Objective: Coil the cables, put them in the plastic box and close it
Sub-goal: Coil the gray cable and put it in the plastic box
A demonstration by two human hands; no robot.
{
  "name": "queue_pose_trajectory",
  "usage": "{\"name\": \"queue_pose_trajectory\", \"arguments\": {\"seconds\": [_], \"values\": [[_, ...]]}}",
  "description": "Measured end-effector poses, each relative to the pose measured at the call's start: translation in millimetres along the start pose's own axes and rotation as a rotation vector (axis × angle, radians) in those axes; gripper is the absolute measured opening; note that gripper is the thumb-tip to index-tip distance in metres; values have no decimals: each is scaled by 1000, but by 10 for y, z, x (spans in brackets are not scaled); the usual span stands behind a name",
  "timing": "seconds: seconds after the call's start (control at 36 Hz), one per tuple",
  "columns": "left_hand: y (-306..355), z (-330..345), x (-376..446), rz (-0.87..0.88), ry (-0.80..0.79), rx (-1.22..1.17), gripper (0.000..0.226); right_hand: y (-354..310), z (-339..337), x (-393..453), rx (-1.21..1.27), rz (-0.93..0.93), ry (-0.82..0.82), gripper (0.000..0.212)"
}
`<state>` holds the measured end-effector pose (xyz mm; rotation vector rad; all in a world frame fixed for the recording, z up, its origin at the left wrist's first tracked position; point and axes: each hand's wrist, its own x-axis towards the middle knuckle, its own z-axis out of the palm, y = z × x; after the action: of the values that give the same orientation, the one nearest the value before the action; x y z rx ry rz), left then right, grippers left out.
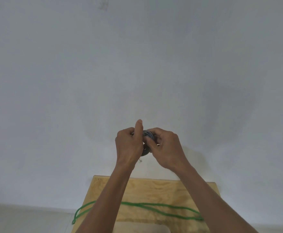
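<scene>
**Both hands on the grey coil, held up off the worktop**

We had both hands raised in front of the pale wall (137,64), well above the wooden worktop (154,190). Between them sat a small coil of grey cable (147,134), wound tight into a bundle; most of it was hidden behind the hands, only the top turns and a bit of the lower loop showed.

Left hand (129,145): fingers curled round the left side of the coil, thumb sticking straight up above it. Right hand (165,147): fingers curled in on the right side of the coil, thumb pressing across the front of the turns. So both hands were gripping the same bundle, touching each other at the middle.

A small pale plug end (140,160) hung just below the left hand, under the coil.

The green cable (154,205) lay uncoiled on the worktop, stretched in long loose loops across its width. Its left loop drooped over the left edge; its right end reached near the right edge. Both forearms crossed above it.

At the bottom edge of the view we saw a pale rounded shape (142,228) on the worktop, near us. Too cropped to tell what it was.
</scene>
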<state>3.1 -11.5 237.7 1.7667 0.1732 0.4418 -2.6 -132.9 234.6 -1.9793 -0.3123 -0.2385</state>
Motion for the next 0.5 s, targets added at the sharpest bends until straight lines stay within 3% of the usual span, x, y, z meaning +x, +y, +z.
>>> {"name": "queue_pose_trajectory", "arguments": {"seconds": [0.25,0.44,0.5], "values": [[-11,74,-70,106,11,115,50,8,132,-15,-294,-55,163,8],[-80,109,-68,45,-107,56,50,61,122,5,-258,-29,188,11],[-109,96,-50,6,-165,10,49,77,97,-3,-241,-21,160,21]]}}
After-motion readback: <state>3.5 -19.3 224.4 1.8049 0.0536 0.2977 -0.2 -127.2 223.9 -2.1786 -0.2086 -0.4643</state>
